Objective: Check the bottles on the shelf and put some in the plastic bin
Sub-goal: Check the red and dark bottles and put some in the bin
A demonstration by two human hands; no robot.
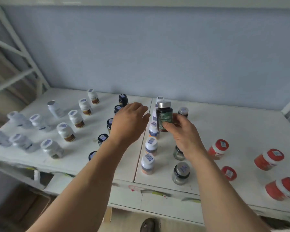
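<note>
Down at the bottom edge a dark shoe (pixel 147 225) is cut off, and the left forearm hides part of the dark-capped bottles (pixel 102 138) standing just left of the seam (pixel 141 144) in the white shelf (pixel 224 124). Above that seam the left hand (pixel 129 121) hovers with loosely spread fingers holding nothing. Just right of the seam, the right hand (pixel 185 133) grips a dark bottle (pixel 164 117), silver cap, green label, upright above the shelf before the pale blue wall (pixel 157 52).
</note>
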